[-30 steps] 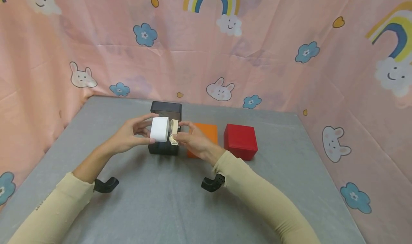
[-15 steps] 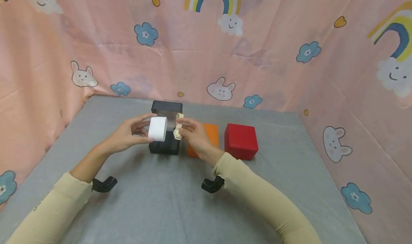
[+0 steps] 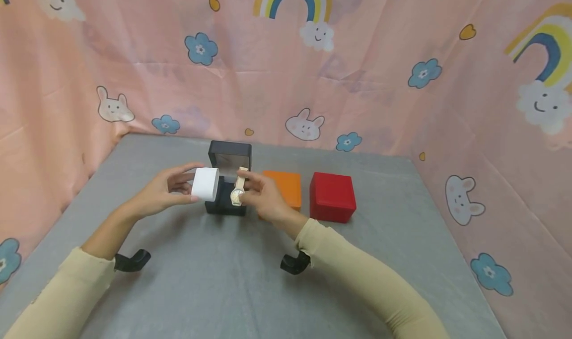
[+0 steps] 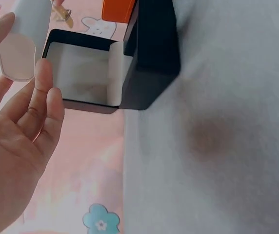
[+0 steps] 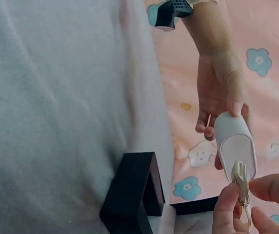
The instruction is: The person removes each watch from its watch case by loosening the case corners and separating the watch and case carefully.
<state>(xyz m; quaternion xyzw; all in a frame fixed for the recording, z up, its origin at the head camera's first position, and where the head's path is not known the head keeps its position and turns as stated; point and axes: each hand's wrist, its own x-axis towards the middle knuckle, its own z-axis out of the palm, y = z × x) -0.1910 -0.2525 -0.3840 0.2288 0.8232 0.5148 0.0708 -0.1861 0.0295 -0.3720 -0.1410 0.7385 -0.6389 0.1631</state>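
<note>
My left hand point(image 3: 156, 192) pinches a white watch cushion point(image 3: 205, 184) between thumb and fingers, its rounded flat end showing in the left wrist view. Just right of it, my right hand point(image 3: 270, 200) pinches a wristwatch point(image 3: 238, 196) with a cream strap and a round pale dial. The strap hangs lengthwise, apart from the cushion in the head view. Beneath and behind both hands stands a black watch box point(image 3: 230, 155) with its lid raised; the lid's pale lining point(image 4: 81, 73) shows in the left wrist view. Part of the box's base is hidden by the cushion and watch.
An orange box point(image 3: 286, 187) sits right of the black box, partly behind my right hand. Farther right is a red box point(image 3: 332, 195) with its lid down. The grey cloth table point(image 3: 214, 279) meets a pink printed curtain point(image 3: 250, 91) behind and at the sides.
The left hand has moved left with the cushion. The watch rose a little to the right, then came down and back left, so a wider gap now separates the two.
</note>
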